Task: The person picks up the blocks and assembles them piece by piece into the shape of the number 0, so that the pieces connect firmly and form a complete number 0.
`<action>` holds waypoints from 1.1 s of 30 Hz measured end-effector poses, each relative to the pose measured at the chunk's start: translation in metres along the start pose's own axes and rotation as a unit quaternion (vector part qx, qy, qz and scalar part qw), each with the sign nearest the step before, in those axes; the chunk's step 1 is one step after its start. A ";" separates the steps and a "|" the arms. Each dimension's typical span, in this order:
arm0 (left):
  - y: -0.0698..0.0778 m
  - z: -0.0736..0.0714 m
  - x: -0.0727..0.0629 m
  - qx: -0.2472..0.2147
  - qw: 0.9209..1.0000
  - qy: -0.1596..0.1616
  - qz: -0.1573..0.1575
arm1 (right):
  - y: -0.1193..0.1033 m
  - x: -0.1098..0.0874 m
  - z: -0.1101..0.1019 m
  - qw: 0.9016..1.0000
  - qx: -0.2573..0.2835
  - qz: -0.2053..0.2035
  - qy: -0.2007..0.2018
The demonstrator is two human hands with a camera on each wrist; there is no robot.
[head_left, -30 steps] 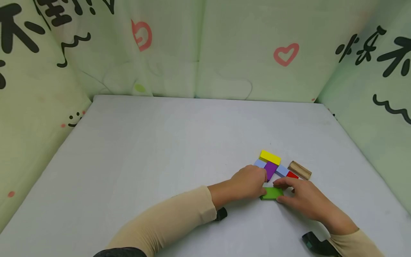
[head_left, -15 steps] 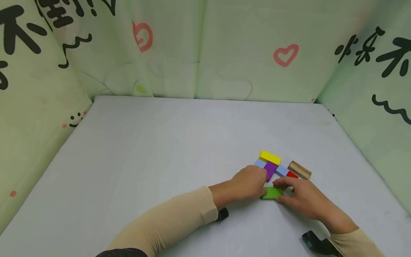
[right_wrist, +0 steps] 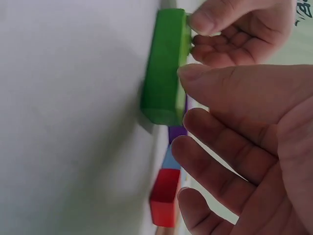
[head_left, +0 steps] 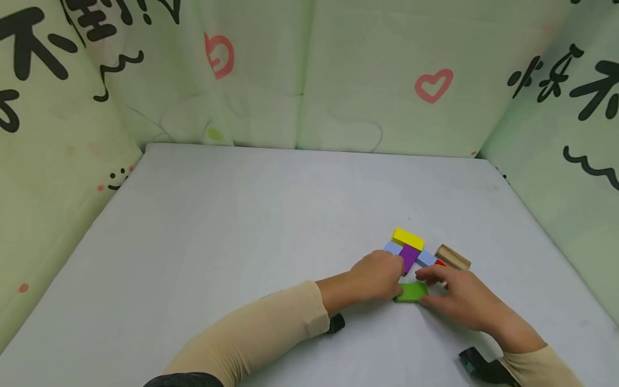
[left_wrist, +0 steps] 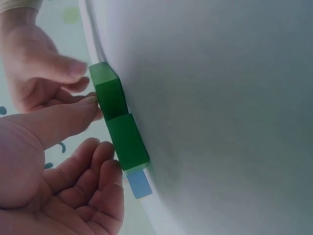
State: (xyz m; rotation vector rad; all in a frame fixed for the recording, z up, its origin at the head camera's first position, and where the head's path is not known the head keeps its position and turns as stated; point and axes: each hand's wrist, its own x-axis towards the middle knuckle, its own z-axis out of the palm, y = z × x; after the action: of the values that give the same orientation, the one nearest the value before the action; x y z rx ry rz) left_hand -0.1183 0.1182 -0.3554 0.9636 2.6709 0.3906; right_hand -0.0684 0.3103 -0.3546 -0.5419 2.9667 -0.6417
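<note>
Smooth, straight-edged green block [head_left: 411, 293] on the matte white table [head_left: 217, 231], between left hand [head_left: 379, 275] and right hand [head_left: 459, 296]; flat-sided purple block [head_left: 409, 258], yellow block [head_left: 408, 239] and grooved brown block [head_left: 452, 257] beyond. Wide stretch of surface leftward, far edge well apart. Left hand back upward, thumb touching green, fingers curled: gripping or not, cannot tell. Right thumb against the near right corner, fingers loosely apart.

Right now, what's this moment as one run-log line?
left hand: at green block, grip unclear | right hand: thumb at green block | beyond: purple block, yellow block, blue blocks, red block, wooden block
</note>
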 end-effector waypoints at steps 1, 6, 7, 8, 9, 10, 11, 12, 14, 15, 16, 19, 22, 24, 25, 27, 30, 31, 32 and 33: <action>0.000 0.000 0.000 0.001 1.000 0.000 0.001 | 0.001 0.000 -0.002 1.000 -0.001 0.001 0.003; 0.000 0.000 0.000 -0.005 1.000 0.001 0.001 | 0.005 0.002 -0.011 1.000 -0.016 0.017 0.018; 0.000 0.000 0.000 -0.005 1.000 0.001 0.001 | 0.007 0.003 -0.013 0.999 -0.019 0.023 0.019; 0.000 0.000 0.000 -0.006 1.000 0.001 0.000 | 0.008 0.003 -0.015 0.999 -0.018 0.029 0.020; 0.000 0.000 0.001 -0.006 1.000 0.001 -0.001 | 0.009 0.004 -0.016 0.999 -0.015 0.034 0.021; 0.000 0.000 0.001 -0.006 1.000 0.000 -0.003 | 0.010 0.004 -0.017 0.999 -0.014 0.039 0.020; 0.000 0.001 0.001 -0.005 1.000 -0.001 -0.004 | 0.011 0.005 -0.018 0.999 -0.010 0.045 0.019; 0.001 0.001 0.001 -0.006 1.000 -0.003 -0.006 | 0.013 0.006 -0.019 0.999 -0.007 0.050 0.019; 0.001 0.001 0.001 -0.006 1.000 -0.005 -0.008 | 0.015 0.007 -0.021 0.998 -0.001 0.055 0.017; 0.001 0.001 0.002 -0.007 1.000 -0.006 -0.009 | 0.016 0.008 -0.021 0.998 -0.001 0.056 0.017; 0.001 0.001 0.002 -0.007 1.000 -0.006 -0.009 | 0.017 0.008 -0.022 0.998 -0.002 0.057 0.016; 0.001 0.001 0.002 -0.008 1.000 -0.003 -0.007 | 0.021 0.010 -0.023 0.998 -0.005 0.059 0.014; 0.001 0.001 0.002 -0.009 1.000 -0.003 -0.007 | 0.023 0.012 -0.024 0.998 -0.004 0.067 0.010; 0.001 0.001 0.002 -0.009 1.000 -0.004 -0.007 | 0.024 0.014 -0.024 0.997 -0.002 0.074 0.004; 0.001 0.001 0.002 -0.008 1.000 -0.003 -0.007 | 0.025 0.014 -0.024 0.997 0.000 0.077 0.002; 0.001 0.001 0.002 -0.008 1.000 -0.003 -0.007 | 0.025 0.016 -0.024 0.997 0.004 0.083 -0.001; 0.001 0.000 0.001 -0.005 1.000 -0.002 -0.004 | 0.026 0.018 -0.022 0.996 0.010 0.086 0.000; 0.001 0.000 0.001 -0.005 1.000 -0.001 -0.003 | 0.026 0.019 -0.022 0.996 0.011 0.086 0.001; 0.001 0.000 0.001 -0.005 1.000 -0.002 -0.003 | 0.026 0.020 -0.022 0.996 0.012 0.086 0.000; 0.001 0.000 0.001 -0.005 1.000 -0.001 -0.003 | 0.027 0.021 -0.021 0.996 0.013 0.087 -0.001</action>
State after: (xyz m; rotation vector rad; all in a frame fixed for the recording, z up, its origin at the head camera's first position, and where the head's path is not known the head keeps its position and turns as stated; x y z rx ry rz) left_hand -0.1185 0.1194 -0.3555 0.9538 2.6663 0.4001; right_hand -0.0996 0.3343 -0.3461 -0.2766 2.9547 -0.6594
